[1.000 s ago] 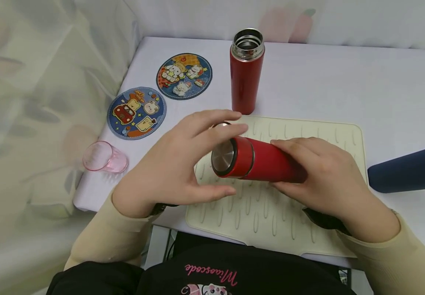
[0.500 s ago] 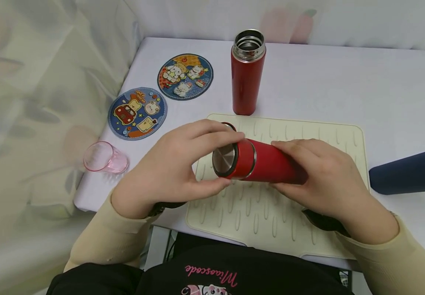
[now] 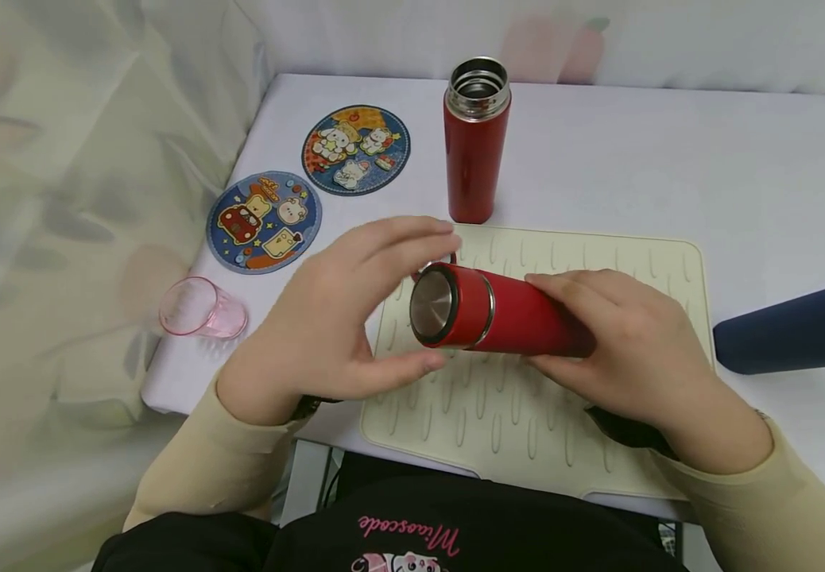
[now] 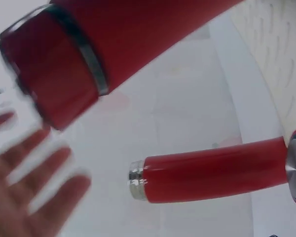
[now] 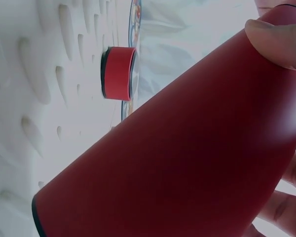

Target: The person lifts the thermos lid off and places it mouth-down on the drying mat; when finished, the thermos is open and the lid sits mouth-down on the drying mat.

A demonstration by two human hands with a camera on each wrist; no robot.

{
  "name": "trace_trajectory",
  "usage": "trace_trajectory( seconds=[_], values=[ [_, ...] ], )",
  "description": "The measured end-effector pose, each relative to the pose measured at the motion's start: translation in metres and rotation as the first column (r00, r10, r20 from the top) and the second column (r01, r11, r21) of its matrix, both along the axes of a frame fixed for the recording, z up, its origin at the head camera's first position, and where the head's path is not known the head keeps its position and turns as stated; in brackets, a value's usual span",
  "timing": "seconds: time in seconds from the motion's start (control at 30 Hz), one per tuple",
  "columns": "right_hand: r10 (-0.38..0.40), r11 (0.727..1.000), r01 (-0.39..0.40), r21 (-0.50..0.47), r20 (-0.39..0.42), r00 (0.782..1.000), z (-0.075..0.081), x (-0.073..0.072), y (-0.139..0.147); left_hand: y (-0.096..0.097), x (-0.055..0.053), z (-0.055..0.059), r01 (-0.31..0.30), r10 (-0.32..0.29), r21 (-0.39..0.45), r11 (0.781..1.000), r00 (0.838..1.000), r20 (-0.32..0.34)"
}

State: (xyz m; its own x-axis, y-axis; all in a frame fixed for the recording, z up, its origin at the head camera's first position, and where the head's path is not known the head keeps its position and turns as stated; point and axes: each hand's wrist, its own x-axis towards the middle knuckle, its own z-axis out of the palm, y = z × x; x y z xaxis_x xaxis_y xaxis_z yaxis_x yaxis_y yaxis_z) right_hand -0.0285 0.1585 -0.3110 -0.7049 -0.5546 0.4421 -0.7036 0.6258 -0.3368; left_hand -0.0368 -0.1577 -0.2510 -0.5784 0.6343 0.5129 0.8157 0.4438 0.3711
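My right hand (image 3: pixel 627 342) grips a red thermos (image 3: pixel 527 318) around its body, holding it tilted over the cream mat (image 3: pixel 513 421). Its red cap (image 3: pixel 471 308) with a steel top is on and points left. Around that capped end, my left hand (image 3: pixel 327 326) is spread, thumb and fingers apart from the cap. In the left wrist view, the left fingers (image 4: pixel 54 182) are blurred below the cap. A second red cap (image 5: pixel 119 74) stands on the mat, mostly hidden behind my left hand in the head view. Behind the mat stands an uncapped red thermos (image 3: pixel 477 151), its steel mouth upward.
Two round cartoon coasters (image 3: pixel 264 222) lie at the back left of the white-covered table. A pink clear glass (image 3: pixel 205 308) is near the left edge. To the right of the mat, a dark blue tapered object (image 3: pixel 799 326) runs out of view.
Half a second ago my left fingers closed on the held thermos's cap; now they have spread off it again. My right hand keeps its grip in about the same place.
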Motion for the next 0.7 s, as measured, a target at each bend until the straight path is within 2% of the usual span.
trace_trajectory(
  seconds=[0.1, 0.17, 0.23, 0.37, 0.5, 0.63, 0.7],
  values=[
    [0.000, 1.000, 0.000, -0.004, -0.003, 1.000, -0.0002, -0.0008, 0.0011, 0.0003, -0.0002, 0.0006, 0.167, -0.167, -0.007, 0.986, 0.985, 0.041],
    [0.004, 1.000, -0.004, -0.006, -0.011, 1.000, -0.0004, -0.0013, 0.0013, 0.0013, 0.0003, -0.0006, 0.212, -0.210, -0.043, 0.976, 0.976, 0.051],
    [0.007, 1.000, -0.007, -0.008, -0.016, 1.000, -0.0006, -0.0016, 0.0014, 0.0025, 0.0007, -0.0019, 0.224, -0.219, -0.076, 0.972, 0.974, 0.059],
    [0.006, 1.000, -0.006, -0.007, -0.014, 1.000, -0.0005, -0.0016, 0.0012, 0.0029, 0.0014, -0.0032, 0.205, -0.198, -0.102, 0.974, 0.978, 0.068],
    [0.003, 1.000, -0.003, -0.012, 0.004, 1.000, -0.0002, -0.0011, 0.0006, 0.0006, 0.0017, -0.0015, 0.177, -0.171, -0.062, 0.982, 0.981, 0.096],
    [-0.001, 1.000, 0.001, -0.019, 0.018, 1.000, -0.0001, 0.0001, -0.0001, -0.0012, 0.0021, 0.0021, 0.113, -0.110, -0.014, 0.993, 0.986, 0.125],
    [-0.002, 1.000, 0.003, -0.019, 0.020, 1.000, 0.0000, 0.0007, -0.0006, -0.0010, 0.0020, 0.0015, 0.060, -0.058, -0.015, 0.998, 0.994, 0.094]
  ],
)
